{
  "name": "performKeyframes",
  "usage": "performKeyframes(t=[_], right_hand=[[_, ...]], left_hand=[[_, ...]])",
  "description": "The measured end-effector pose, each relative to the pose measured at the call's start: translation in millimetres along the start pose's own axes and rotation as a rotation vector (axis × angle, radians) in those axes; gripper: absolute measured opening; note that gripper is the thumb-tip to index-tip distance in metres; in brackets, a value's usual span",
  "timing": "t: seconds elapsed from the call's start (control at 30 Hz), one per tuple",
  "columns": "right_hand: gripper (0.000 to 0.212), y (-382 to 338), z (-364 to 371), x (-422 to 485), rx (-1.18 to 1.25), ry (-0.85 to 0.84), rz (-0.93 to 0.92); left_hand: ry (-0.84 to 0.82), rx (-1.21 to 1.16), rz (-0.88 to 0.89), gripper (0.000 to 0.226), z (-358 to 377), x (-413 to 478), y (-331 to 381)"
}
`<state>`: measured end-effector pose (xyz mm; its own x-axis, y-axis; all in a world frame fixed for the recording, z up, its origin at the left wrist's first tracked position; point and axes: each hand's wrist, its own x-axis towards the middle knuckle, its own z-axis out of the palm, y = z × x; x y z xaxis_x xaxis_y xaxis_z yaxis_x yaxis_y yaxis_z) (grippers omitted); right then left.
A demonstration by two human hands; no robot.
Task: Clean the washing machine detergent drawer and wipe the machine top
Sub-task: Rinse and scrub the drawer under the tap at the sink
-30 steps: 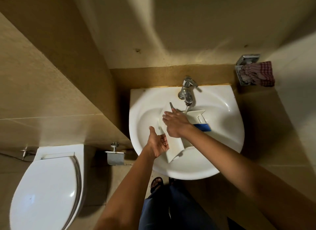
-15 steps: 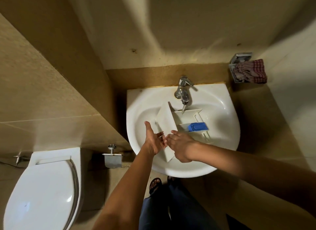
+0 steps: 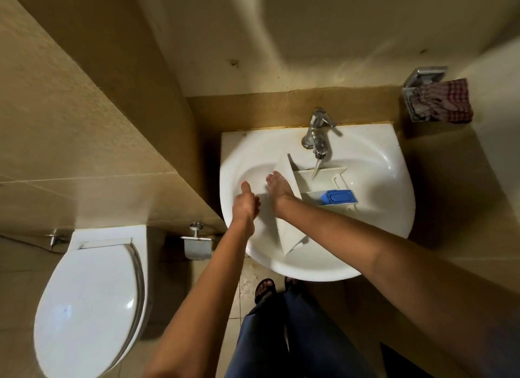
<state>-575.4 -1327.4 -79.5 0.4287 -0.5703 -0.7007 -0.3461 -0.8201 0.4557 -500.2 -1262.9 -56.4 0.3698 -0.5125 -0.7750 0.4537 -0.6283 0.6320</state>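
The white detergent drawer (image 3: 316, 182) lies in the white sink (image 3: 385, 163), its front panel turned toward the left. A blue insert (image 3: 339, 196) sits in its near compartment. Water runs from the chrome tap (image 3: 318, 133) into the far compartment. My right hand (image 3: 278, 189) presses on the drawer's front panel with straight fingers. My left hand (image 3: 246, 203) is just left of the panel, thumb up and fingers loosely curled, holding nothing; whether it touches the panel is unclear.
A checked cloth (image 3: 444, 102) hangs in a metal wall holder at the upper right. A white toilet (image 3: 90, 299) with its lid shut stands at the lower left, with a paper holder (image 3: 197, 242) on the wall beside it. Tiled walls close in on the left and behind the sink.
My right hand slid up the drawer's front panel from its near end toward the tap. My left hand drew slightly away to the left. The view shifted a little.
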Motion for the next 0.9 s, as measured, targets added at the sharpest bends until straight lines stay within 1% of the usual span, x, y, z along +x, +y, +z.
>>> performKeyframes(t=[0.03, 0.07, 0.1, 0.17, 0.2, 0.23, 0.27, 0.3, 0.33, 0.37, 0.43, 0.5, 0.53, 0.57, 0.63, 0.67, 0.73, 0.77, 0.8, 0.87, 0.9], right_hand=[[0.076, 1.3, -3.0, -12.1, 0.047, 0.030, -0.014], [0.074, -0.4, -6.6, -26.0, 0.005, 0.065, -0.036], [0.068, -5.3, -6.8, -38.4, 0.001, 0.016, -0.018], [0.053, -9.8, -11.1, -56.0, -0.083, -0.096, -0.200], [0.052, -15.0, -9.3, -61.8, -0.110, -0.066, -0.213], [0.056, -20.4, -6.1, -67.7, -0.105, -0.043, -0.204], [0.061, -26.6, 1.6, -70.9, -0.157, -0.041, -0.196], [0.065, -35.2, 9.0, -71.1, -0.185, -0.081, -0.202], [0.067, -38.8, 12.9, -76.2, -0.240, -0.111, -0.246], [0.067, -40.8, 17.7, -83.9, -0.237, -0.131, -0.258], [0.068, -36.8, 27.3, -93.8, -0.190, -0.116, -0.265], [0.065, -19.7, 25.3, -107.2, -0.127, -0.100, -0.292], [0.063, -8.6, 19.6, -114.8, -0.095, -0.085, -0.306], [0.063, 2.2, 12.8, -120.6, -0.061, -0.061, -0.297], [0.065, 20.8, 1.2, -121.6, -0.022, 0.014, -0.200], [0.067, 28.0, -2.5, -116.4, 0.017, 0.038, -0.128], [0.064, 37.1, -11.1, -102.5, 0.096, 0.060, 0.024], [0.063, 35.9, -12.6, -94.5, 0.104, 0.059, 0.065], [0.062, 31.8, -13.1, -85.2, 0.046, 0.047, 0.048], [0.059, 10.5, -2.5, -71.1, -0.030, -0.031, 0.028], [0.055, -1.0, 2.3, -69.7, -0.040, -0.071, 0.070]], left_hand=[[0.001, 0.028, 0.029, 0.050, -4.6, 3.4, 3.8], [-0.002, 0.053, 0.049, 0.049, -8.3, 4.2, 8.1], [-0.010, 0.083, 0.064, 0.048, -9.8, 4.6, 11.7], [-0.042, 0.135, 0.075, 0.044, -8.3, 4.0, 17.2], [-0.057, 0.146, 0.078, 0.041, -5.6, 1.9, 20.4], [-0.077, 0.152, 0.079, 0.038, -1.6, -0.6, 23.0], [-0.097, 0.155, 0.079, 0.034, 3.8, -3.0, 25.0], [-0.111, 0.157, 0.081, 0.032, 9.7, -4.8, 26.5], [-0.121, 0.164, 0.081, 0.030, 16.0, -6.1, 27.6], [-0.133, 0.175, 0.077, 0.031, 21.9, -6.5, 28.3], [-0.164, 0.191, 0.059, 0.035, 32.5, -6.8, 28.9], [-0.192, 0.233, 0.027, 0.048, 37.2, -5.4, 28.0], [-0.200, 0.267, 0.016, 0.052, 37.7, -3.7, 26.5], [-0.200, 0.313, 0.017, 0.051, 37.5, -1.3, 24.9], [-0.181, 0.380, 0.025, 0.047, 36.7, 2.2, 23.2], [-0.167, 0.388, 0.026, 0.046, 36.5, 3.8, 22.5], [-0.150, 0.368, 0.014, 0.053, 37.9, 5.2, 22.0], [-0.145, 0.354, 0.009, 0.058, 39.2, 5.3, 22.2], [-0.144, 0.342, 0.009, 0.062, 40.1, 4.7, 22.7], [-0.156, 0.342, -0.001, 0.068, 43.5, 3.9, 23.4], [-0.163, 0.355, -0.012, 0.070, 45.0, 2.9, 23.1]])
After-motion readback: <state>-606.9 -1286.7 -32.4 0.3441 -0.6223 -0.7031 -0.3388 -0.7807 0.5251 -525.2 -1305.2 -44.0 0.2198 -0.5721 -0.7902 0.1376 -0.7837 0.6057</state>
